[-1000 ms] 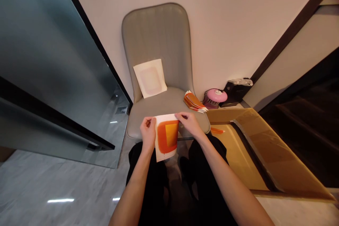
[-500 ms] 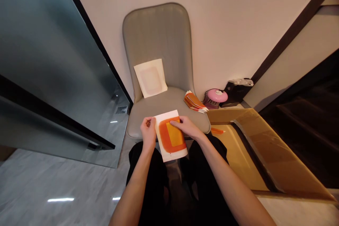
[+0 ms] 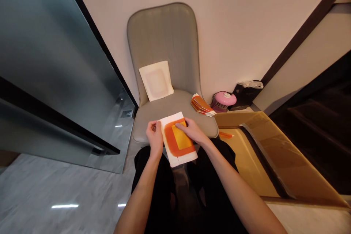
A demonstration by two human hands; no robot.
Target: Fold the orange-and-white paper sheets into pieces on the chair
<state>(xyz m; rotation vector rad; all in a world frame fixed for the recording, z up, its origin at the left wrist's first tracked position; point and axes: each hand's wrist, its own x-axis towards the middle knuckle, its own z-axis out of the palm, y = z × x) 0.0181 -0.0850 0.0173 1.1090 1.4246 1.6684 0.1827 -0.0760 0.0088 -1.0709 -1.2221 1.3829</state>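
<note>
A white sheet of paper (image 3: 171, 144) with an orange rounded patch is held over my lap, at the front of the chair seat. On the orange lies a yellow rectangle (image 3: 181, 139); I cannot tell whether it is printed or a separate piece. My left hand (image 3: 155, 137) pinches the sheet's upper left edge. From the right side my right hand (image 3: 194, 131) grips it, thumb on top over the yellow and fingers hidden beneath. Toward the chair back leans a small stack of pale square sheets (image 3: 157, 81). Folded orange and white papers (image 3: 202, 105) lie at the seat's right edge.
The grey chair (image 3: 164, 33) stands against the wall. An open cardboard box (image 3: 296, 168) sits to the right, with an orange strip (image 3: 226, 135) in it. Behind it are a pink domed device (image 3: 225, 98) and a black box (image 3: 242, 98). A glass door (image 3: 55, 80) stands at left.
The paper has tilted slightly, its lower end swinging a little to the right. Both hands keep their hold and have barely moved.
</note>
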